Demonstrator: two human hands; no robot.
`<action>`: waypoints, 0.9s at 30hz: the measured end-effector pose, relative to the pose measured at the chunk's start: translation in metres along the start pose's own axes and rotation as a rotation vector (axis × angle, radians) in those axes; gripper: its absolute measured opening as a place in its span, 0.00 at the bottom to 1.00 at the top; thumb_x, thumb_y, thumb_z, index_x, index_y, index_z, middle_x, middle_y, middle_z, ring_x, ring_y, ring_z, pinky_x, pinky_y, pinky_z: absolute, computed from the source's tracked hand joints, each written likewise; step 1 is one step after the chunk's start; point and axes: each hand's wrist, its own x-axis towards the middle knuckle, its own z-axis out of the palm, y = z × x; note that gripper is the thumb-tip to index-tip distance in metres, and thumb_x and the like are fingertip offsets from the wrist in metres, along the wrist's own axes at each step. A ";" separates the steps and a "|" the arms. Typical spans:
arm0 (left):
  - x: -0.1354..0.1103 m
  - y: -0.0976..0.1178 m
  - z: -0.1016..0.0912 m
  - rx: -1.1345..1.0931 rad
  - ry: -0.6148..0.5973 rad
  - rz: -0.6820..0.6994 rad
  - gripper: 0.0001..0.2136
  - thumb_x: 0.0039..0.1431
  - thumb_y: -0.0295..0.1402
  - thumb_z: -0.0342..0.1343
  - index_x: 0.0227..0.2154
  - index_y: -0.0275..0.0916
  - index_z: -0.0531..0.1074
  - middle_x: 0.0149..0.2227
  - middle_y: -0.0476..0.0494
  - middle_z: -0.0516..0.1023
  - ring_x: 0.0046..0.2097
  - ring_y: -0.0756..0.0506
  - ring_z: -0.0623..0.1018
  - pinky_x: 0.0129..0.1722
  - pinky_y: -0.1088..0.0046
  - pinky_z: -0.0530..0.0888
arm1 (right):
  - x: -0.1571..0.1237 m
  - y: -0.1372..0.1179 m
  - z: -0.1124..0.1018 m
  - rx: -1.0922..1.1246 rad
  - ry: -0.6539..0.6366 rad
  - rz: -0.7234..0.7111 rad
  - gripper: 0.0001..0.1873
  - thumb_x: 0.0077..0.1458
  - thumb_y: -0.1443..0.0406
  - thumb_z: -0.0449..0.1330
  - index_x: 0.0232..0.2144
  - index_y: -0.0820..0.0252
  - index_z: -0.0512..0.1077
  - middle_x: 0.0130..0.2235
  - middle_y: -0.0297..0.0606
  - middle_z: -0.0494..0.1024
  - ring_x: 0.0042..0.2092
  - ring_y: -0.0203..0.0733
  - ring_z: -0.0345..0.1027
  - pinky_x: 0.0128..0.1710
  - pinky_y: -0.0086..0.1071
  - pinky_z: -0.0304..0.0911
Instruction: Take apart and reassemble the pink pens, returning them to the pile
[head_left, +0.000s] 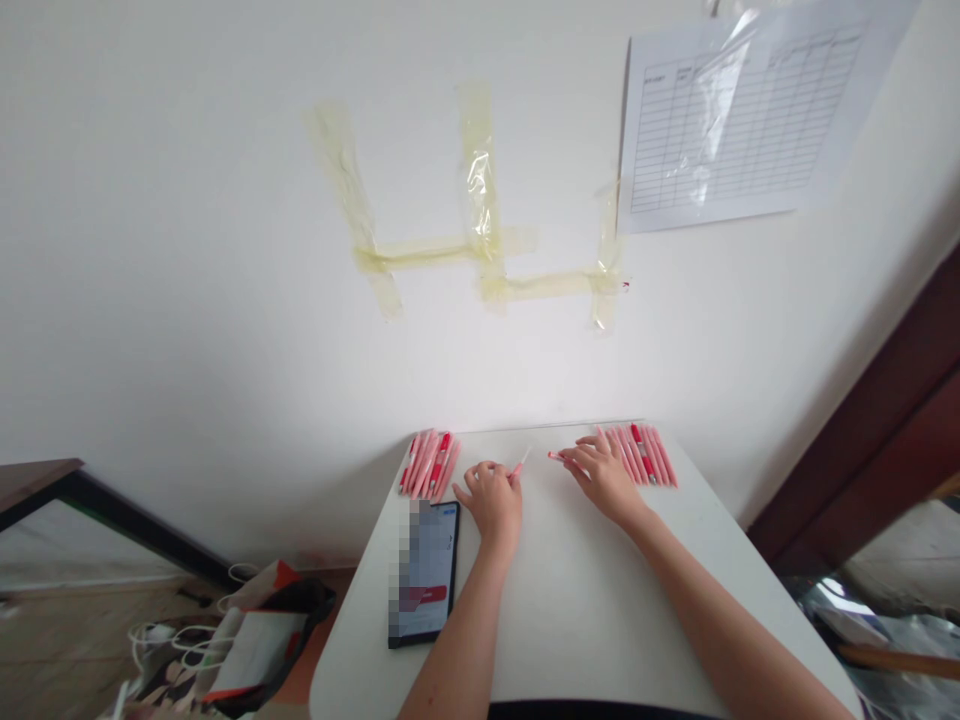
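Near the back of the white table, my left hand (491, 495) pinches a pink pen part (516, 470) with a thin pale tip pointing up and to the right. My right hand (604, 478) grips another pen part (556, 456), whose red end points left towards it. A gap separates the two parts, and fingers cover much of both. Beside my left hand lies a bunch of pink and red pens (429, 465). A second row of pink and red pens (649, 456) lies just right of my right hand.
A phone (429, 580) lies on the left of the white table (570, 620), by my left forearm. The wall behind carries yellowed tape (427, 255) and a printed sheet (750, 120). Bags and cords (247, 635) sit on the floor at left.
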 end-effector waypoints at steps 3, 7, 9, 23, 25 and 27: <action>0.000 0.001 -0.001 -0.025 -0.007 -0.009 0.10 0.63 0.36 0.54 0.37 0.44 0.81 0.48 0.39 0.77 0.56 0.35 0.69 0.62 0.38 0.57 | 0.000 0.003 0.001 -0.011 0.008 0.011 0.12 0.68 0.62 0.54 0.48 0.50 0.77 0.44 0.39 0.83 0.54 0.51 0.69 0.65 0.59 0.51; 0.000 0.001 0.000 -0.071 -0.021 -0.007 0.07 0.61 0.34 0.57 0.37 0.46 0.80 0.48 0.41 0.76 0.57 0.37 0.68 0.63 0.39 0.56 | 0.000 0.007 0.002 -0.018 0.018 0.042 0.12 0.68 0.62 0.54 0.47 0.50 0.77 0.43 0.39 0.82 0.54 0.52 0.68 0.65 0.60 0.48; 0.000 0.001 0.000 -0.092 -0.021 0.001 0.06 0.60 0.33 0.58 0.37 0.47 0.80 0.48 0.42 0.76 0.57 0.37 0.68 0.63 0.40 0.56 | 0.000 0.008 0.003 -0.026 0.019 0.062 0.12 0.68 0.62 0.54 0.47 0.50 0.77 0.43 0.39 0.82 0.54 0.52 0.68 0.64 0.60 0.48; 0.000 0.003 -0.001 -0.169 -0.016 0.025 0.06 0.60 0.32 0.60 0.37 0.50 0.80 0.49 0.45 0.77 0.58 0.38 0.68 0.64 0.41 0.54 | -0.002 0.013 0.001 -0.069 0.061 0.124 0.11 0.67 0.63 0.55 0.44 0.51 0.77 0.42 0.40 0.81 0.54 0.54 0.66 0.64 0.60 0.45; 0.000 0.003 -0.001 -0.171 -0.023 0.023 0.06 0.59 0.31 0.60 0.37 0.50 0.80 0.49 0.45 0.77 0.58 0.38 0.68 0.65 0.41 0.53 | -0.001 0.012 0.000 -0.074 0.058 0.115 0.11 0.66 0.63 0.55 0.44 0.51 0.78 0.42 0.40 0.81 0.53 0.54 0.67 0.64 0.59 0.46; 0.000 0.003 -0.001 -0.178 -0.032 0.024 0.07 0.60 0.32 0.60 0.37 0.50 0.80 0.49 0.45 0.77 0.57 0.39 0.68 0.65 0.41 0.52 | -0.001 0.011 -0.001 -0.077 0.057 0.109 0.11 0.66 0.63 0.55 0.44 0.50 0.78 0.42 0.40 0.81 0.53 0.53 0.67 0.63 0.58 0.47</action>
